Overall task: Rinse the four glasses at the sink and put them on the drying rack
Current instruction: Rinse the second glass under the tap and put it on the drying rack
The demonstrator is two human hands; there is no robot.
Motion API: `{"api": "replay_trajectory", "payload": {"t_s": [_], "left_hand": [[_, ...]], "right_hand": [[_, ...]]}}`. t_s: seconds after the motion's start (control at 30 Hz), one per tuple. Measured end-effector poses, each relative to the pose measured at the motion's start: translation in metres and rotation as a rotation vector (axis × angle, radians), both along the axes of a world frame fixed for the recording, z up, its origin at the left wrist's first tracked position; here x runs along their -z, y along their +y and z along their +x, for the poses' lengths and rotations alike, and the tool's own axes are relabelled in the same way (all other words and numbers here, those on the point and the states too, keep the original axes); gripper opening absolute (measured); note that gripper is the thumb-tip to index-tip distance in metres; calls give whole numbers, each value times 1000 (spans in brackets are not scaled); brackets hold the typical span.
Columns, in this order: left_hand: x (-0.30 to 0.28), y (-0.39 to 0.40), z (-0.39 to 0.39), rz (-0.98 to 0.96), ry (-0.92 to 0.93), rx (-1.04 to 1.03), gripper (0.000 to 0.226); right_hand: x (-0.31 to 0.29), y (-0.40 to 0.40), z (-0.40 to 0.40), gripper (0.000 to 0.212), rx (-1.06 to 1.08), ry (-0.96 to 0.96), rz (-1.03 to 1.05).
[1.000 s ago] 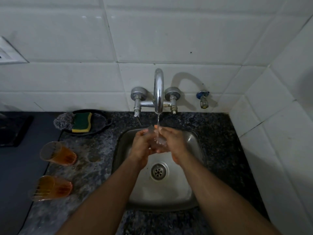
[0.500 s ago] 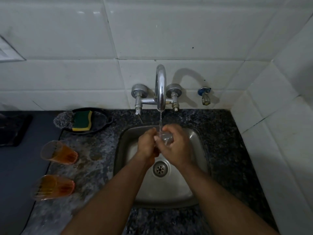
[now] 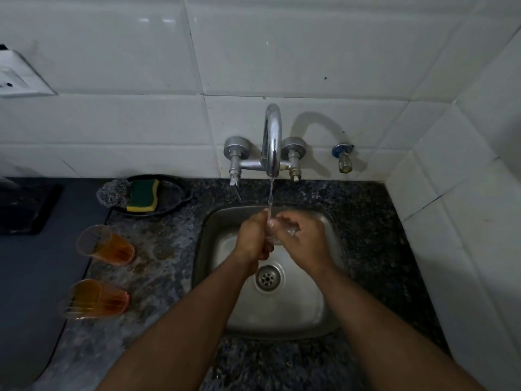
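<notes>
Head view: white-tiled wall, speckled granite counter, steel sink. Thin stream from tap onto clear glass, largely hidden between left hand and right hand, fingers curled around it. Two amber glasses on counter at left; drying rack unseen.

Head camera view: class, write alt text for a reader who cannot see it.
Over a steel sink, the left hand and right hand hold a clear glass under the tap, which is running. Two amber glasses stand on the dark counter to the left, near a sponge.
</notes>
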State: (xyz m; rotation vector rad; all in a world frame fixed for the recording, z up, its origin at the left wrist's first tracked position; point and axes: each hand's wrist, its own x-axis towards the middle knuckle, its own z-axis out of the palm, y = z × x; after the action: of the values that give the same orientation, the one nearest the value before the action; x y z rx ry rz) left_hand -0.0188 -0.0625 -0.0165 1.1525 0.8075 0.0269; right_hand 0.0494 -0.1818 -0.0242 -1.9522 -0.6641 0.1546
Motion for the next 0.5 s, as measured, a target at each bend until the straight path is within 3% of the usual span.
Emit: {"api": "replay_trajectory", "payload": {"t_s": [0.07, 0.13, 0.2, 0.27, 0.4, 0.5], "left_hand": [[6, -3, -6, 57, -67, 7, 33], [10, -8, -14, 108, -133, -17, 26], [13, -10, -20, 139, -171, -44, 26], [14, -5, -22, 134, -178, -83, 28], [5, 11, -16, -7, -61, -157, 31], [4, 17, -17, -5, -25, -119, 33]], "right_hand": [[-8, 11, 2, 21, 175, 361, 16], [-19, 21, 7, 24, 356, 852, -54], [-26, 22, 7, 25, 337, 1051, -127], [-30, 19, 1, 33, 188, 967, -123], [-22, 4, -18, 31, -99, 270, -178], [-14, 0, -19, 30, -143, 206, -156]]}}
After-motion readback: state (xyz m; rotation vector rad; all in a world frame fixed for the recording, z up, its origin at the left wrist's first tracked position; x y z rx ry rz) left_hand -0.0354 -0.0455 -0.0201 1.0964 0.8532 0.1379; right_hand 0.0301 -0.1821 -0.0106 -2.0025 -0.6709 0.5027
